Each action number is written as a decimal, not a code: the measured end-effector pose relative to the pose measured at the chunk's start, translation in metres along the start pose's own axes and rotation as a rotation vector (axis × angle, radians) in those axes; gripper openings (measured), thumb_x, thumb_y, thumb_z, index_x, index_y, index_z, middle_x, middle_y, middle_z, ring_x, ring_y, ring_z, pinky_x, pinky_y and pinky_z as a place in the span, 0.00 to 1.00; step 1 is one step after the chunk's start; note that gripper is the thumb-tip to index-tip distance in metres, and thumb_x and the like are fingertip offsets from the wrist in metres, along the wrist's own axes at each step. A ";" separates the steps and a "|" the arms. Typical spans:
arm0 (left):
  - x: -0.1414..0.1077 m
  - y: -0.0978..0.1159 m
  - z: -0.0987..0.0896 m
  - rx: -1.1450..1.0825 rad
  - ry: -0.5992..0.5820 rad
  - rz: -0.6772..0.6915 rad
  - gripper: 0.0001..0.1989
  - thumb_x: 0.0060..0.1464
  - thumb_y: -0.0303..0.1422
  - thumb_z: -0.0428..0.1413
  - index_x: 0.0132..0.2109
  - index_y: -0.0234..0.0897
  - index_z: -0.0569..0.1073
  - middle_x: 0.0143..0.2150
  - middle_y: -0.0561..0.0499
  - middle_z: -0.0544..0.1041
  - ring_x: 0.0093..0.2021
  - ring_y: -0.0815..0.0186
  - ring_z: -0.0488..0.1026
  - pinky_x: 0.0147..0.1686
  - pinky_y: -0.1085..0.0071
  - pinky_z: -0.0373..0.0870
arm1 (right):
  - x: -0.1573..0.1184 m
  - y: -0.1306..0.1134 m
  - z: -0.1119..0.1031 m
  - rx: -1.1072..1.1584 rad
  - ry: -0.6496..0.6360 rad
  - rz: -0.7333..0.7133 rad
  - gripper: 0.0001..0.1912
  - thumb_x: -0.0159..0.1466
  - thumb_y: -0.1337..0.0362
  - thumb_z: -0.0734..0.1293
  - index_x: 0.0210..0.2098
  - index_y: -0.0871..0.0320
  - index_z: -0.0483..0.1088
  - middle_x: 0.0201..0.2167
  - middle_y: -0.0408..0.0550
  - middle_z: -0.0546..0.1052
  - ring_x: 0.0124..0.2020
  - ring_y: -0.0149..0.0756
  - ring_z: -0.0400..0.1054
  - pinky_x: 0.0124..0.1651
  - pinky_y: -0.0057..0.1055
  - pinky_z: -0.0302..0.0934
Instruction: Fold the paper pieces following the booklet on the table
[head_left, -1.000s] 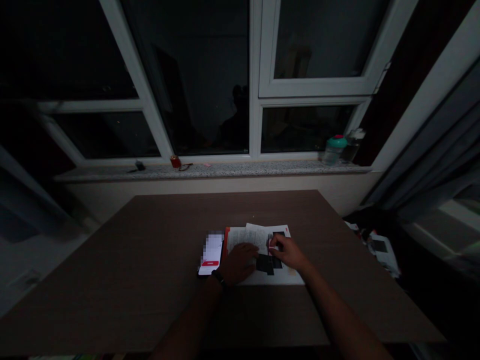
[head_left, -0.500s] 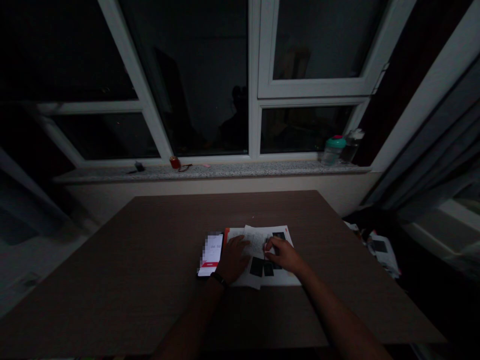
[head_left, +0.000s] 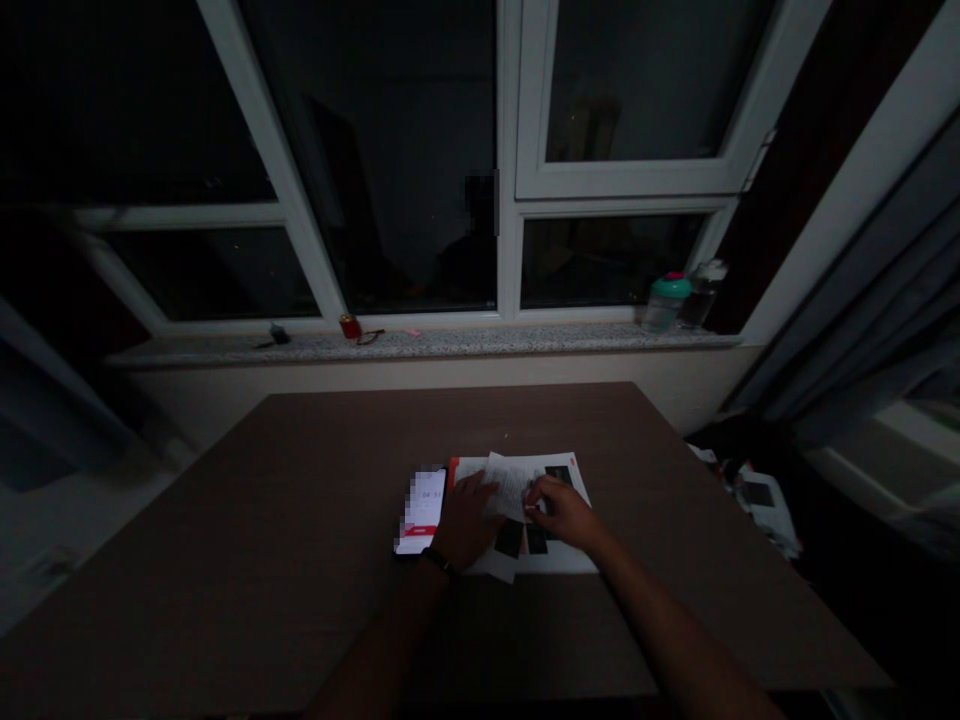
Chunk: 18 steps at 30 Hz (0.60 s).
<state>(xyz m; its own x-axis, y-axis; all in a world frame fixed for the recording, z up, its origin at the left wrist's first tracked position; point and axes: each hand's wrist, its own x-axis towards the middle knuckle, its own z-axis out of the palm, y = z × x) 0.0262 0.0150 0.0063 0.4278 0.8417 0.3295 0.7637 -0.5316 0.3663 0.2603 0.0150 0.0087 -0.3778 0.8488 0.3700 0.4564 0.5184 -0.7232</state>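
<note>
A narrow printed sheet of paper (head_left: 507, 489) with dark pictures lies slightly askew over a wider printed booklet (head_left: 571, 563) on the brown table. My left hand (head_left: 466, 520), a dark band at its wrist, rests flat with fingers stretched over the left part of the sheet. At the sheet's right edge, my right hand (head_left: 557, 510) is closed in a pinch on the paper. Its fingertips are dim, so the exact grip is hard to see. Just left of my left hand, a lit phone (head_left: 422, 510) lies face up, showing a timer.
Behind the table (head_left: 322, 480) runs a speckled windowsill (head_left: 450, 342) below dark windows. On it stand a red can-like object (head_left: 349, 326), a small dark bottle (head_left: 278, 333), a teal-lidded bottle (head_left: 667, 302) and a clear bottle (head_left: 703, 292). Papers (head_left: 766, 508) lie beyond the table's right edge.
My right hand has shifted slightly left with the sheet's edge. The sheet's lower end has swung a little left. My left hand stays in place.
</note>
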 end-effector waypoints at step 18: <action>0.000 0.000 -0.002 0.040 -0.082 0.031 0.26 0.54 0.40 0.61 0.59 0.45 0.67 0.64 0.46 0.62 0.63 0.51 0.58 0.61 0.49 0.56 | 0.015 0.006 0.002 -0.272 0.105 0.071 0.08 0.57 0.74 0.66 0.27 0.56 0.64 0.29 0.43 0.67 0.32 0.34 0.62 0.35 0.27 0.54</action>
<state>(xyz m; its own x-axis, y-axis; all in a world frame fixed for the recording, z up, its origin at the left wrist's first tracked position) 0.0254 0.0148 0.0077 0.4886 0.8305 0.2673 0.7674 -0.5549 0.3213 0.2555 0.0306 0.0091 -0.2581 0.8825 0.3932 0.6831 0.4545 -0.5716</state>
